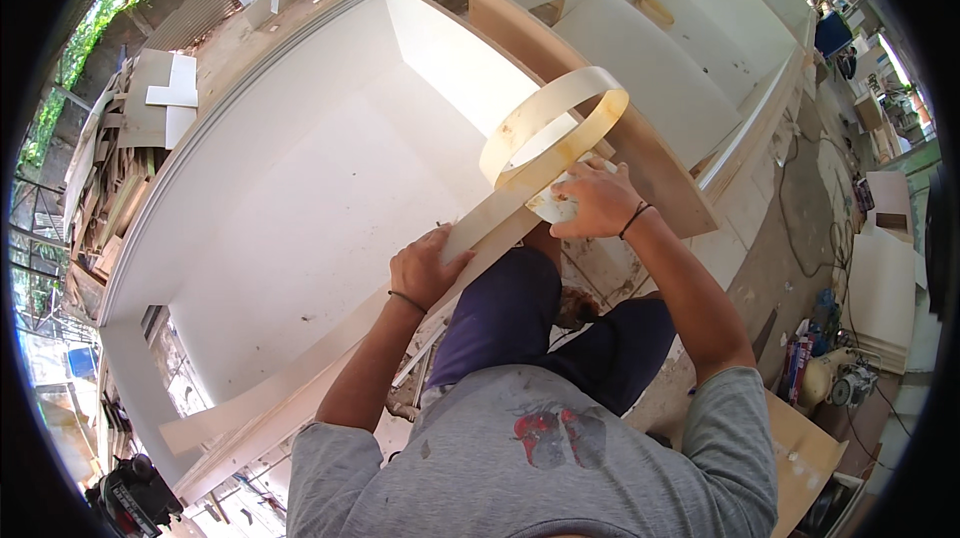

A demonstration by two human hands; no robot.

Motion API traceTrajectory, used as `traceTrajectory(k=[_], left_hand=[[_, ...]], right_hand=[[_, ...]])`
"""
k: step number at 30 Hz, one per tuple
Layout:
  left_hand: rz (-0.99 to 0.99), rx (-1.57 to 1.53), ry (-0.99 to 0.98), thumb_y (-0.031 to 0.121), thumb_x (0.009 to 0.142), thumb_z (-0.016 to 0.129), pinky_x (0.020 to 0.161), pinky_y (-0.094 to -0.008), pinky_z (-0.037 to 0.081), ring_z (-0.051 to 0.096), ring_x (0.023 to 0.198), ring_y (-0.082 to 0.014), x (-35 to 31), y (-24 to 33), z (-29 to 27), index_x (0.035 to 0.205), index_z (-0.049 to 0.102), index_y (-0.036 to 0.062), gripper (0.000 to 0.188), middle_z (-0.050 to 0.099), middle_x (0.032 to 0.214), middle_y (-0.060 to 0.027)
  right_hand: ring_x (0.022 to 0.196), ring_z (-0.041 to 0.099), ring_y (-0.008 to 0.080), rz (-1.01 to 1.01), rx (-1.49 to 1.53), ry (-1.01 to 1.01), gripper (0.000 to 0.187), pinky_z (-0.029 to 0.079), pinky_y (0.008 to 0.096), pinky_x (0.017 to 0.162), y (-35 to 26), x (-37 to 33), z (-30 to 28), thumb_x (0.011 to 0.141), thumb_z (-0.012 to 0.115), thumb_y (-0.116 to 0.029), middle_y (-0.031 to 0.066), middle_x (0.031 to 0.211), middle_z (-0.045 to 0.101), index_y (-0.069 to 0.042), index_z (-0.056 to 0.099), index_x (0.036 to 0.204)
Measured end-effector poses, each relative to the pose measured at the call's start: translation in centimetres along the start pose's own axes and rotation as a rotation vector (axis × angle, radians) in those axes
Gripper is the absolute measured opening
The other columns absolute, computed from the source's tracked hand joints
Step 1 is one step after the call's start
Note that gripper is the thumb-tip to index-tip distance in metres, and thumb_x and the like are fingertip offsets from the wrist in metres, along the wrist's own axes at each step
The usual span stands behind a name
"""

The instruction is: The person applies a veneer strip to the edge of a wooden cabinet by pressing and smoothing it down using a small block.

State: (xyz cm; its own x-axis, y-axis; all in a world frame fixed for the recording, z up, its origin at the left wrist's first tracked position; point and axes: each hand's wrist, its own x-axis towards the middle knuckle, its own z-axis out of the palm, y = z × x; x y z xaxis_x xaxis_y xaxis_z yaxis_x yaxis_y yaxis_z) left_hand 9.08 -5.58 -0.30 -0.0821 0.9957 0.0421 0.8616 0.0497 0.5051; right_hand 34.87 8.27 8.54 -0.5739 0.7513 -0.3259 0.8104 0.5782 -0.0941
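A long cream edge-banding strip [487,221] lies along the near edge of a large white cabinet carcass [300,198]. At its right end the strip curls up into a loose loop [552,98] with yellowish stains. My left hand [425,266] grips the strip and the panel edge, fingers over the far side and thumb on the near side. Closed round a whitish, stained flat piece [548,204], my right hand [597,200] is at the strip just below the loop. The piece's exact kind is partly hidden by my fingers.
A second white carcass [650,68] lies beyond a brown panel [655,173]. Offcuts [120,198] are piled at the far left. A black power tool [135,496] is at the lower left; a cable [785,198] and tools lie on the right.
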Motion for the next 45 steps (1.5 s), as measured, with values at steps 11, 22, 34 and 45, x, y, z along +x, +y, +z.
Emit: traceTrajectory(k=[11,22,34,45], left_hand=[[-0.037,-0.037,-0.045,0.041,0.077,0.07,0.077,-0.0433,0.054,0.068,0.089,-0.0332,0.9,1.4,-0.5,0.113,0.067,0.0087,0.048,0.071,0.097,-0.0152],[-0.034,-0.022,-0.019,0.037,0.077,0.071,0.072,-0.0455,0.054,0.068,0.083,-0.035,1.7,1.5,-0.2,0.112,0.066,0.0076,0.046,0.07,0.091,-0.0177],[0.008,-0.087,-0.076,0.038,0.078,0.073,0.085,-0.0406,0.052,0.066,0.097,-0.034,1.5,0.9,0.1,0.117,0.064,0.0019,0.054,0.068,0.105,-0.0193],[-0.001,-0.097,0.034,0.042,0.078,0.073,0.074,-0.0412,0.056,0.07,0.087,-0.0318,-0.5,-0.5,-0.1,0.113,0.067,0.0061,0.05,0.071,0.102,-0.0141]], right_hand=[[0.133,0.041,0.0348,-0.247,0.387,0.15,0.069,0.032,0.053,0.106,-2.4,-2.3,0.0,0.067,0.076,-0.056,0.0138,0.135,0.054,-0.018,0.066,0.124],[0.131,0.043,0.0358,-0.347,0.5,0.057,0.069,0.033,0.0491,0.108,-5.9,-4.2,-1.1,0.068,0.078,-0.049,0.015,0.137,0.051,-0.014,0.065,0.126],[0.133,0.04,0.0351,-0.245,0.339,0.255,0.07,0.03,0.0527,0.109,-4.7,-1.5,3.1,0.067,0.077,-0.052,0.013,0.139,0.05,-0.019,0.064,0.127],[0.133,0.039,0.036,-0.09,0.109,0.294,0.068,0.026,0.0717,0.1,-5.1,0.7,6.1,0.068,0.073,-0.055,0.0128,0.14,0.045,-0.022,0.062,0.126]])
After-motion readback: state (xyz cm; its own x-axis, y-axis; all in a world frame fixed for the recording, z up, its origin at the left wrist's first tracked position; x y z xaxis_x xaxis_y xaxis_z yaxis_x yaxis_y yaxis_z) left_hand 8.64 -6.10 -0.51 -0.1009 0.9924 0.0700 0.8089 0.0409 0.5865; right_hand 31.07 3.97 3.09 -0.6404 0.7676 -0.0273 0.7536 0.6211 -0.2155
